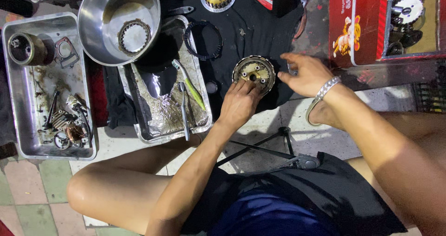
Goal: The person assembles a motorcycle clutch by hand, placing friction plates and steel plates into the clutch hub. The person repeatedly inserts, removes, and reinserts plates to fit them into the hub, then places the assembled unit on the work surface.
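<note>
The round clutch part point(253, 73) is dull metal with a yellowish middle, and it sits on a soft, matt black cloth point(251, 27). The big bowl point(119, 20) is shiny, smooth metal. The metal tray point(163, 101) looks wet and oily. The bracelet point(325, 88) is bright silver metal. The floor tiles point(28, 185) look worn and dirty.

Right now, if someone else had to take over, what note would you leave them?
Left hand: fingertips resting on the near edge of the round clutch hub, not gripping it.
Right hand: open, fingers spread beside the hub's right side, holding nothing.
The hub lies flat on the black cloth. A toothed ring lies on the cloth to its left; another ring sits in the steel bowl. A toothbrush lies in the oily tray.
Done: hub is out and laid flat.
Left: the rings are still off the hub.
</note>
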